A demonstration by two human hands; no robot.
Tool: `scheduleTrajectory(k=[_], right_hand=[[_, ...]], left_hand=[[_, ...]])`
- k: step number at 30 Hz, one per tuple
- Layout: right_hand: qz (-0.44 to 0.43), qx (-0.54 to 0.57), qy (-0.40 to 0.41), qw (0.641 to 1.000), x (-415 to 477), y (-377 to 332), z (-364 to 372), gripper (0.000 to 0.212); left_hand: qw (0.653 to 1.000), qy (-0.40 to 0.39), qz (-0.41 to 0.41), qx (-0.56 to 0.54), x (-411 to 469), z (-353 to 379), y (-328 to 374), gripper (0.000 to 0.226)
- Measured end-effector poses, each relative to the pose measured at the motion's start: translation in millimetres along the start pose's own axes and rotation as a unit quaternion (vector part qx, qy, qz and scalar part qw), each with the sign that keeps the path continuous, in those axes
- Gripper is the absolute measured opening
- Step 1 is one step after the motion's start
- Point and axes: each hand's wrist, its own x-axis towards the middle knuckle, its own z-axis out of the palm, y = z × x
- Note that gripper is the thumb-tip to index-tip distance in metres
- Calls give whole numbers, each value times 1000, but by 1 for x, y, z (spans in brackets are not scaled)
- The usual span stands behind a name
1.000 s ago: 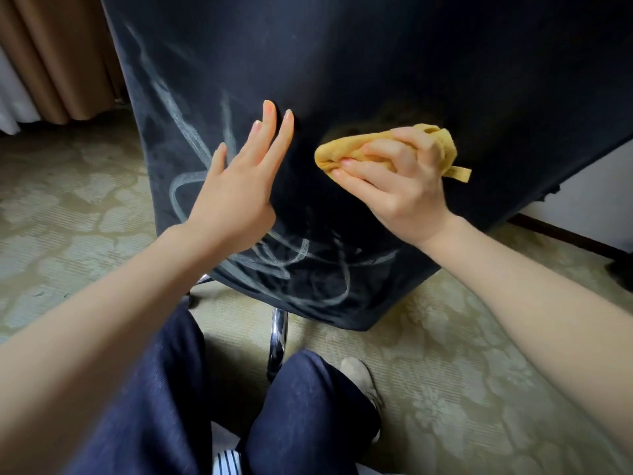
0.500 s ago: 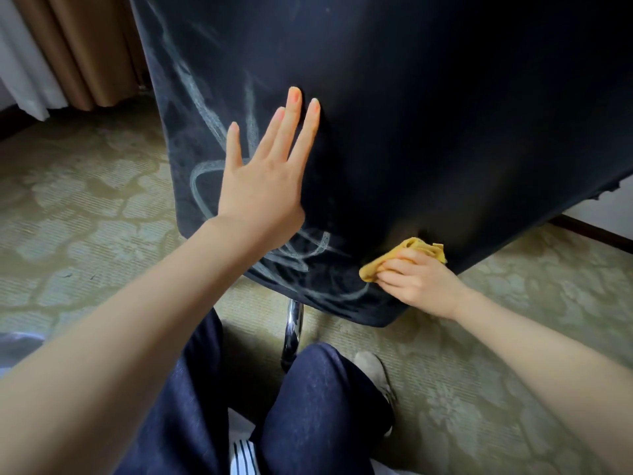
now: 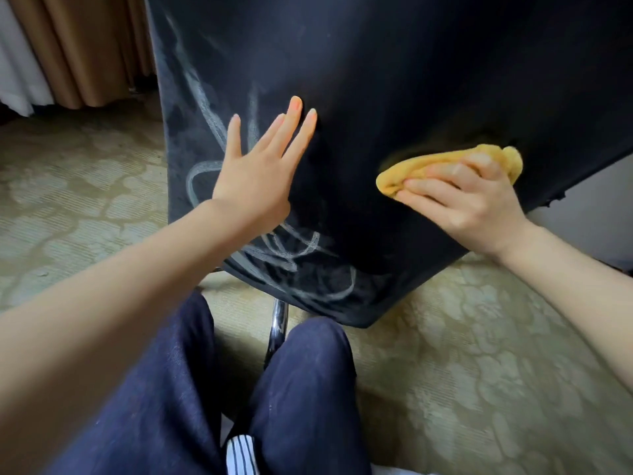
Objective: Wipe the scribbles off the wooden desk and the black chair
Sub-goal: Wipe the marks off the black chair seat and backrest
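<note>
We've swept the yellow cloth (image 3: 448,166) back up the black chair (image 3: 394,80).
Right hand (image 3: 469,200) fingers clench it; left hand (image 3: 257,180) lies flat, released; the scribbles (image 3: 287,252) remain.

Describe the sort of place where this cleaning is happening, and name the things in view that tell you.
Probably a carpeted indoor room, perhaps a hotel room or bedroom. The clues: floral patterned carpet, long tan curtains reaching the floor, and an upholstered black chair on a chrome leg.

We find no legible text, labels, brands or numbers; the white marks on the black chair (image 3: 376,97) are formless scribbles (image 3: 291,248).
</note>
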Motion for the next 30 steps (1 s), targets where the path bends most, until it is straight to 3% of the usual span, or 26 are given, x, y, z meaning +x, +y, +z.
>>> scheduleTrajectory(k=[5, 11, 14, 18, 22, 26, 30], right_hand=[[84, -37, 89, 992, 64, -14, 25, 9], [111, 22, 83, 990, 75, -74, 73, 8], [95, 71, 48, 992, 64, -107, 96, 5], [59, 77, -59, 994, 41, -143, 108, 13], [-24, 96, -151, 984, 14, -151, 102, 9], [-72, 140, -174, 972, -10, -130, 87, 25], [-74, 137, -144, 977, 1, -94, 67, 23]], left_hand=[[996, 12, 43, 72, -2, -8, -18, 98], [995, 34, 39, 83, 0, -2, -17, 93], [997, 44, 30, 53, 0, 5, -17, 97], [997, 64, 22, 20, 0, 11, -16, 99], [996, 86, 18, -21, 0, 15, -14, 95], [994, 96, 15, -59, 0, 19, -12, 93], [990, 87, 17, -112, -1, 19, -10, 91]])
